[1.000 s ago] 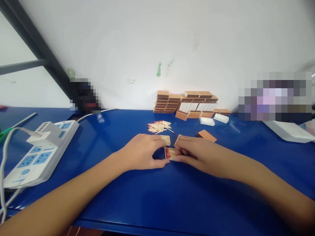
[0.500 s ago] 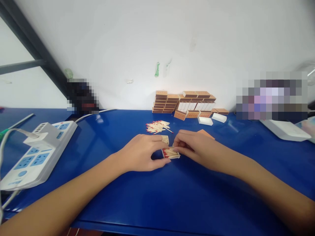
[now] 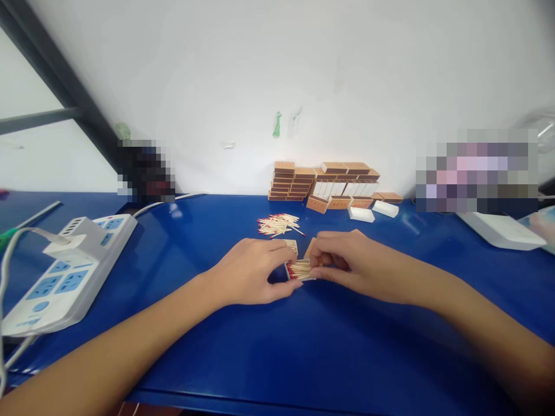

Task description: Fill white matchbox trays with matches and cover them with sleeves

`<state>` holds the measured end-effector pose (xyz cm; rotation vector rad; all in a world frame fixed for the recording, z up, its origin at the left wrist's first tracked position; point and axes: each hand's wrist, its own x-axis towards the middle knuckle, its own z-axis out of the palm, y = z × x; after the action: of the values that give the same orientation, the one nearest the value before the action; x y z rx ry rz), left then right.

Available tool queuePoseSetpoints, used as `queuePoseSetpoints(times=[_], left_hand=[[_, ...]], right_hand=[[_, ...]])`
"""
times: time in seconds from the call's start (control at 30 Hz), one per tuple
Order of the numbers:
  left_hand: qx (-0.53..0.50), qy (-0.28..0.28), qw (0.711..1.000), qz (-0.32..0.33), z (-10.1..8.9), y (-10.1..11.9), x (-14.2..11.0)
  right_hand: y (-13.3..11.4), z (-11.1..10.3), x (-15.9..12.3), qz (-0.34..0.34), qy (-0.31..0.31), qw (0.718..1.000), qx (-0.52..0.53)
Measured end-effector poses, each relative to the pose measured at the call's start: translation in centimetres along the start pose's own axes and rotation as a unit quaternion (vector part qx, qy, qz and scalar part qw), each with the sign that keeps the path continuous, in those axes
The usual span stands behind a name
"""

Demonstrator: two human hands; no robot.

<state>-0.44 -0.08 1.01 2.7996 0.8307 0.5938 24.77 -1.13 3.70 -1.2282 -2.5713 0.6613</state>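
Filled with red-headed matches (image 3: 298, 269), a small white matchbox tray (image 3: 309, 279) lies on the table between my hands. My left hand (image 3: 260, 270) holds its left end, thumb at the near side and fingers at the far side. At the tray's right end is my right hand (image 3: 340, 260), fingers curled and thumb pressed in; what they pinch is hidden. Just beyond the left fingers shows a second tray of matches (image 3: 292, 245), partly covered. An orange matchbox sleeve (image 3: 310, 248) shows behind the right fingers. A loose pile of matches (image 3: 280, 224) lies farther back.
Stacked matchboxes (image 3: 290, 184) stand against the wall, with white trays among them. Two white trays (image 3: 361, 215) lie in front at the right. A power strip (image 3: 82, 283) with cables lies at the left on the blue table (image 3: 260, 352). A white object (image 3: 498, 229) sits far right.
My right hand has shifted slightly right and its fingers are more curled at the tray's end. The orange sleeve behind them shows more. My left hand stays nearly still on the tray.
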Motion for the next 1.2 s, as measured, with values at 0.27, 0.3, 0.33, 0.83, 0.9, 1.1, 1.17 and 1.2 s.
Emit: queuePoseSetpoints(times=[0.27,0.3,0.33,0.83,0.9,1.1,1.17,1.2], left_hand=[[0.024,-0.015,1.000,-0.008,0.2,-0.1,0.1],[0.027,-0.019,0.999,-0.007,0.2,-0.1,0.1],[0.028,-0.023,0.999,-0.007,0.2,-0.1,0.1],[-0.004,-0.038,0.999,0.018,0.1,0.0,-0.1],[-0.001,-0.035,0.999,0.017,0.2,-0.1,-0.1],[-0.004,-0.030,1.000,0.005,0.2,-0.3,0.0],[-0.011,-0.033,0.999,0.004,0.2,-0.3,0.1],[-0.013,-0.034,0.999,0.005,0.2,-0.3,0.1]], right_hand=[[0.3,0.7,-0.1,0.003,-0.038,0.998,0.049],[0.2,0.8,-0.1,0.004,-0.036,0.998,0.053],[0.1,0.8,-0.1,0.003,-0.035,0.998,0.056],[-0.4,0.4,0.1,-0.026,-0.019,0.999,0.021],[-0.3,0.4,0.1,-0.030,-0.014,0.999,0.005],[0.8,0.1,0.2,0.003,0.031,0.999,-0.028],[1.2,0.0,0.3,0.009,0.039,0.999,-0.024],[1.3,0.0,0.3,0.007,0.040,0.999,-0.021]])
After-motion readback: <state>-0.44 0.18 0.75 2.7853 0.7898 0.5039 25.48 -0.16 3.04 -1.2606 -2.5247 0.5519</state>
